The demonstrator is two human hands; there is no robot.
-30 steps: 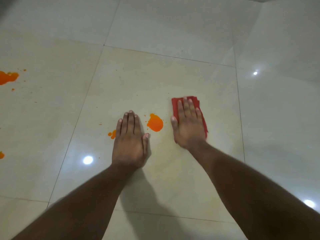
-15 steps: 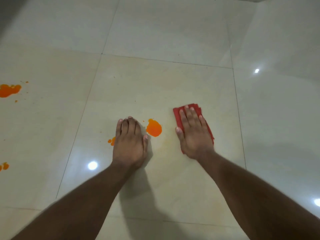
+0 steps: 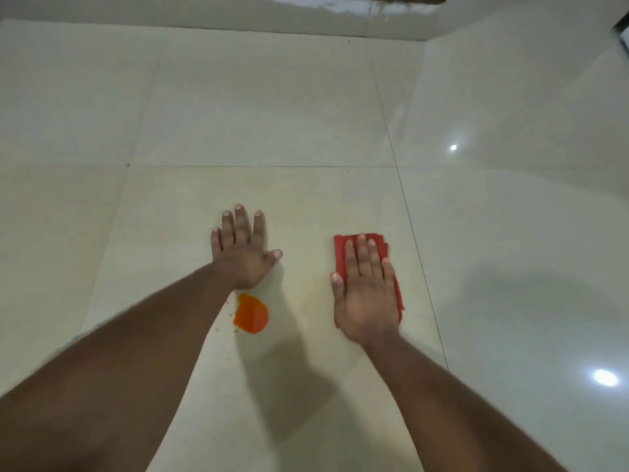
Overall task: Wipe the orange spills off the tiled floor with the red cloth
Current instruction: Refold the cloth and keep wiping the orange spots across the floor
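Showing, nearest, the orange spill [image 3: 251,314], unwiped, beside the left forearm. Farther right, the right hand [image 3: 366,294] presses flat, fingers straight, on the folded red cloth [image 3: 340,253], apparently poised to sweep left. Farthest, the left hand [image 3: 241,248] lies open on the tiled floor [image 3: 258,107], seemingly bracing.

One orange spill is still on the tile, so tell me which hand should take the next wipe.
The right hand. It already presses flat on the red cloth, a short sideways slide from the orange spill. The left hand lies bare on the tiled floor, beyond the spill, holding nothing.
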